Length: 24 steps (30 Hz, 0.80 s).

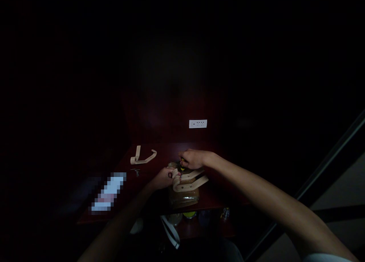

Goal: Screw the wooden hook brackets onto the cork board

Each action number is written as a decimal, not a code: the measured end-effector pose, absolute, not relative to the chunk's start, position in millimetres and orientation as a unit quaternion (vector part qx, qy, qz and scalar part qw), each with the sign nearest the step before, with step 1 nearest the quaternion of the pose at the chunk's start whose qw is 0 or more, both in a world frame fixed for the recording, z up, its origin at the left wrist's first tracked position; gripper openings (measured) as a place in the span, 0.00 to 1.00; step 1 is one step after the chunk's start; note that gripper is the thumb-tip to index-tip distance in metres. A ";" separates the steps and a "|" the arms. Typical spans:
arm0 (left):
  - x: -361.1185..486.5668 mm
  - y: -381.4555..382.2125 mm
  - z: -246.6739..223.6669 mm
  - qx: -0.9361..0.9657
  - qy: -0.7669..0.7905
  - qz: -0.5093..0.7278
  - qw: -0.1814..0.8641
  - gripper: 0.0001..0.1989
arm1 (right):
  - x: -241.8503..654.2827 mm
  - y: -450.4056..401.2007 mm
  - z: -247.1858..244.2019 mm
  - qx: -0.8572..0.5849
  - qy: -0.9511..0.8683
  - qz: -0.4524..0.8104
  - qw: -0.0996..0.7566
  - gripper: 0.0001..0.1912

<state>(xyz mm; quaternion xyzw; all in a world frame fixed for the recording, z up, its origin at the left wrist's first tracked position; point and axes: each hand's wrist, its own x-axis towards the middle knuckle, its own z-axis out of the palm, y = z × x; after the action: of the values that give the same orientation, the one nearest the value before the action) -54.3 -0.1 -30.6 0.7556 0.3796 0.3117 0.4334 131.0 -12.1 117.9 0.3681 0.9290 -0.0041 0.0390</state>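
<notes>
At lower centre, our left hand point(163, 178) pinches pale beige, bent flat strips point(188, 187); our right hand point(194, 158) grasps a slim yellow-and-black tool point(183, 164), apparently fastening. Turning it likely calls for steady pressure.

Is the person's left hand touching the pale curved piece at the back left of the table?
Apart. In the head view, a strip of dark tabletop shows between the left hand and the pale curved piece.

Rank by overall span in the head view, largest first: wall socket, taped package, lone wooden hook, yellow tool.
1. Taped package
2. Lone wooden hook
3. Wall socket
4. Yellow tool, judged by its visible part only
</notes>
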 end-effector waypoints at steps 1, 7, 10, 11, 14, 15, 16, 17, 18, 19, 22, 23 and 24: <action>-53.9 -0.2 -30.4 0.752 0.382 0.309 0.440 0.16 | 131.2 -11.8 117.7 0.368 0.929 -0.004 0.038 0.13; -51.3 -3.2 -25.9 0.740 0.391 0.322 0.443 0.18 | 130.5 -12.0 118.6 0.372 0.928 -0.008 0.039 0.13; -49.9 -4.2 -24.4 0.734 0.386 0.333 0.449 0.17 | 129.7 -12.1 118.7 0.374 0.927 -0.010 0.039 0.13; -49.4 -4.3 -24.0 0.734 0.383 0.335 0.450 0.17 | 129.4 -12.0 118.7 0.375 0.926 -0.011 0.037 0.13; -48.6 -4.3 -23.3 0.732 0.380 0.338 0.454 0.17 | 128.9 -11.7 118.6 0.375 0.926 -0.012 0.034 0.12; -48.4 -4.2 -23.1 0.729 0.382 0.337 0.457 0.17 | 128.9 -11.6 118.6 0.375 0.926 -0.012 0.034 0.12; -48.3 -4.0 -23.1 0.726 0.384 0.336 0.461 0.17 | 129.0 -11.4 118.5 0.376 0.926 -0.012 0.034 0.12; -48.3 -3.9 -23.3 0.723 0.386 0.333 0.466 0.17 | 129.1 -11.1 118.5 0.376 0.926 -0.012 0.034 0.12; -48.2 -3.6 -23.7 0.721 0.386 0.331 0.471 0.17 | 129.3 -10.9 118.4 0.376 0.926 -0.012 0.034 0.12; -48.2 -3.4 -24.4 0.719 0.388 0.330 0.473 0.17 | 129.5 -10.6 118.4 0.376 0.926 -0.012 0.035 0.12; -48.0 -2.2 -27.6 0.723 0.394 0.336 0.458 0.17 | 130.0 -10.2 118.5 0.376 0.926 -0.013 0.038 0.13; -47.9 -1.8 -28.9 0.726 0.395 0.341 0.449 0.17 | 130.0 -10.2 118.6 0.375 0.926 -0.012 0.038 0.13; -47.8 -1.4 -30.0 0.728 0.395 0.346 0.440 0.17 | 129.9 -10.2 118.7 0.373 0.927 -0.012 0.037 0.13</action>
<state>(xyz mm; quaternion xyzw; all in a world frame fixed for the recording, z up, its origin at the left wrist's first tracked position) -47.8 -1.4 -30.0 0.7282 0.3950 0.3463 0.4402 129.9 -10.2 118.7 0.3734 0.9269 -0.0116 0.0370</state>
